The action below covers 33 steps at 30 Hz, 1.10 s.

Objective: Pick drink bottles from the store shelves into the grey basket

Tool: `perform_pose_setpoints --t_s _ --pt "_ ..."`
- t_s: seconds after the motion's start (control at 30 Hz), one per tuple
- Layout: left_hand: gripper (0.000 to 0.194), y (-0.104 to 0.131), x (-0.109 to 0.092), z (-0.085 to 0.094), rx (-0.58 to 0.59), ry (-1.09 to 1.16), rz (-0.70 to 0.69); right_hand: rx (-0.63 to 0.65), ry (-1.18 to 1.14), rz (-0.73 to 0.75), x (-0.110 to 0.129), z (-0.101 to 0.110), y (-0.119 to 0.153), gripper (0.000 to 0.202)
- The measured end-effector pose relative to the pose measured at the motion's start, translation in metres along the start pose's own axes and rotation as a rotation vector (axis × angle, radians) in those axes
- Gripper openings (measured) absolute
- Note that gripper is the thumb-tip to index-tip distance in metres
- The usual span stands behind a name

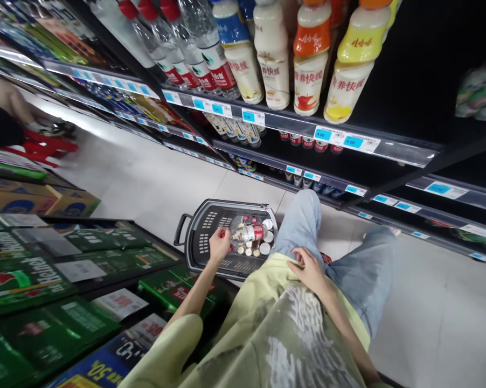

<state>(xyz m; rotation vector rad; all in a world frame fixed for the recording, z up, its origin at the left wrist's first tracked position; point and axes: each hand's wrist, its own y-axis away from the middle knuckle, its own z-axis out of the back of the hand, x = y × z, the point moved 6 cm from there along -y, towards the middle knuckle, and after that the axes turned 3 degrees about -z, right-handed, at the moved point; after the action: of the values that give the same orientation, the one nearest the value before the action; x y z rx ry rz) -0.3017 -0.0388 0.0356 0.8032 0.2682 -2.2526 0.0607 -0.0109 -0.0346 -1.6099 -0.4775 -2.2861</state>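
Observation:
My left hand is over the near left part of a grey shopping basket, its fingers closed round the red cap of a clear bottle with a red and white label. The bottle lies tilted across the basket. Beneath and beside it are several round-topped containers and small red-capped items. My right hand rests against the hem of my yellow-green shirt and the top of my jeans, with its fingers partly spread and nothing visible in them.
Drink shelves run along the far side, with water bottles and milk drink bottles. Green drink cartons are stacked at the near left. A person's arm and a red object show at far left.

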Motion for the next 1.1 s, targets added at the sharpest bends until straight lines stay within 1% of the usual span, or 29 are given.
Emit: perform_pose_setpoints --t_s 0.07,0.1,0.13,0.2,0.33,0.43,0.5,0.63,0.77,0.9,1.03,1.1 --pt "0.027 -0.012 0.019 0.006 -0.075 -0.228 0.026 -0.012 0.0 -0.01 0.002 0.0 0.0 0.02" --pt "0.026 -0.017 0.029 0.007 -0.092 -0.329 0.042 -0.016 0.0 -0.019 0.003 0.0 0.0 0.019" --pt "0.027 -0.023 0.04 0.007 -0.093 -0.414 0.061 -0.018 0.001 -0.028 0.003 -0.001 0.0 0.019" --pt "0.03 -0.033 0.063 0.007 -0.051 -0.538 0.092 -0.022 0.007 -0.046 0.003 -0.002 0.0 0.018" --pt "0.036 -0.051 0.11 0.011 0.066 -0.685 0.11 -0.041 0.032 -0.079 0.003 -0.005 -0.002 0.016" --pt "0.039 -0.059 0.138 0.015 0.098 -0.734 0.148 -0.051 0.059 -0.102 0.004 -0.007 -0.003 0.015" --pt "0.041 -0.065 0.152 0.015 0.109 -0.751 0.183 -0.053 0.076 -0.115 0.006 -0.008 -0.005 0.016" --pt "0.046 -0.075 0.168 0.002 0.184 -0.79 0.211 -0.087 0.097 -0.141 0.008 -0.011 -0.009 0.018" --pt "0.042 -0.087 0.171 -0.011 0.244 -0.812 0.146 -0.1 0.116 -0.169 0.012 -0.016 -0.013 0.018" --pt "0.039 -0.096 0.171 -0.012 0.309 -0.829 0.046 -0.092 0.138 -0.186 0.015 -0.02 -0.018 0.017" --pt "0.041 -0.096 0.182 -0.009 0.362 -0.816 0.072 -0.086 0.157 -0.19 0.016 -0.021 -0.02 0.019" --pt "0.041 -0.093 0.19 -0.012 0.369 -0.806 0.088 -0.084 0.157 -0.2 0.016 -0.02 -0.02 0.02"
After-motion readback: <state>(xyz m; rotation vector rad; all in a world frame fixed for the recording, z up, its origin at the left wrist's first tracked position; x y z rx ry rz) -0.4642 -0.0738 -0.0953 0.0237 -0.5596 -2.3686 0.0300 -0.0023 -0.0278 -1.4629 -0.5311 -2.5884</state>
